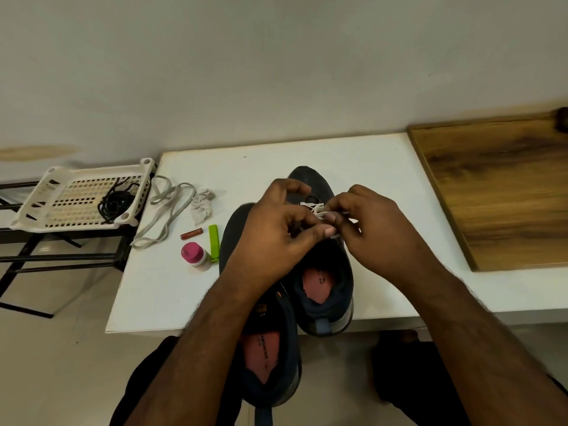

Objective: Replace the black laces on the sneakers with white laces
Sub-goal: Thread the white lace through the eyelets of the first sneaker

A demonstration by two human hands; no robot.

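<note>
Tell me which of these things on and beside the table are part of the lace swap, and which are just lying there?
Part of the job: right sneaker, left sneaker, white lace being threaded, spare white lace, black laces in the basket.

Lying about: pink-capped bottle, green clip, battery, crumpled tissue.

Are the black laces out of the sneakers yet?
At least some are out: black laces lie bundled in the white basket. Whether both shoes are stripped, cannot tell.
</note>
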